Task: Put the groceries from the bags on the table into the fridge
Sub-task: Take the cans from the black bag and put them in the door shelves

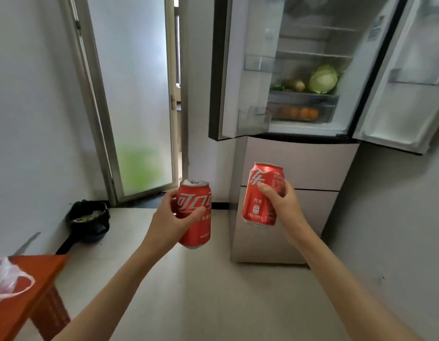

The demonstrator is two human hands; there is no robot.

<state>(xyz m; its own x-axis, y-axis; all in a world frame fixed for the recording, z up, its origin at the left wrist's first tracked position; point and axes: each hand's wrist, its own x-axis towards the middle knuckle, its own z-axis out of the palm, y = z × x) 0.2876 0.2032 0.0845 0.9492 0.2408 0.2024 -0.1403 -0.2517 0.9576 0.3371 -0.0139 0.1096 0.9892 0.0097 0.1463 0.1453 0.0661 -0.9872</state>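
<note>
My left hand [173,221] grips a red cola can [197,225] upright in front of me. My right hand [283,203] grips a second red cola can [259,193], held a little higher and further right. Both cans hang in the air below the fridge [312,168], whose two upper doors stand open. On a fridge shelf lie a cabbage [323,79] and an onion [298,85]. Oranges [304,113] fill the clear drawer beneath. A pink plastic bag [7,279] rests on the orange table [39,274] at the lower left.
The left fridge door [226,70] carries clear bins and juts toward me; the right door [410,82] swings out at the right. A black bin with a bag [89,220] sits in the left corner by a frosted glass door [134,94]. The pale floor stretches between me and the fridge.
</note>
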